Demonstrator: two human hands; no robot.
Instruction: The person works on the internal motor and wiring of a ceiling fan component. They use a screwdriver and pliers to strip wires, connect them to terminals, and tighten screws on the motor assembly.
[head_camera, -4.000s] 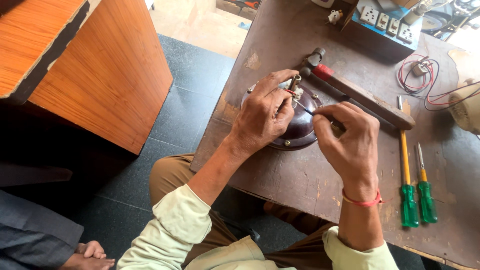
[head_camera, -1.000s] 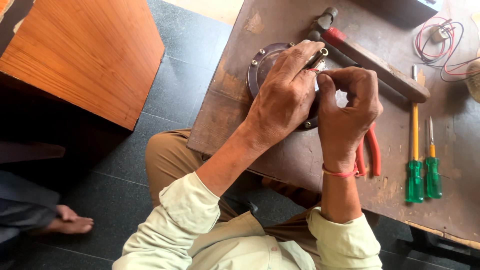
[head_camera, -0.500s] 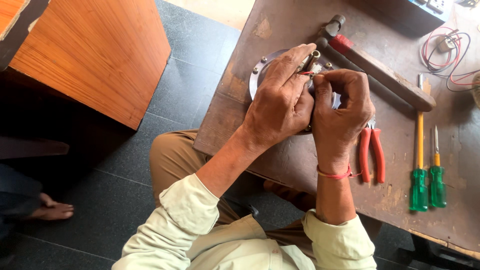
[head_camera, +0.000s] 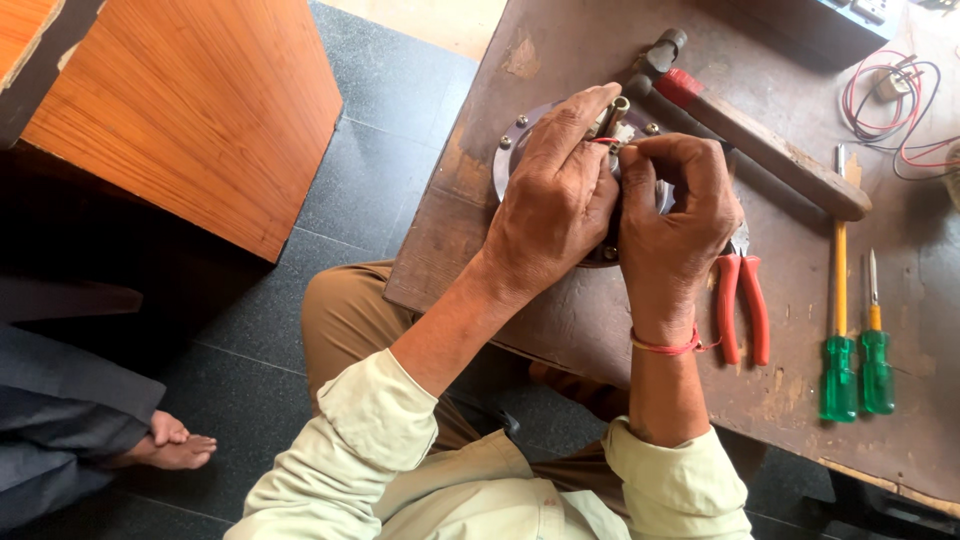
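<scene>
We sit at the brown worktop (head_camera: 560, 330) with a round metal disc (head_camera: 512, 160), bolts around its rim, lying flat near the front edge so both hands can lean over it. Our left hand (head_camera: 556, 200) lies across the disc, pressing it steady while its fingers reach the small fitting at the centre. Our right hand (head_camera: 678, 215) is closed in a pinch on a thin red wire (head_camera: 604, 141) beside that fitting; the two hands touch. The red-handled pliers (head_camera: 742, 300) lie just beside the right wrist, within easy reach. Two green-handled screwdrivers (head_camera: 857, 365) rest further right, and a hammer (head_camera: 745, 125) lies behind the disc, out of the way.
</scene>
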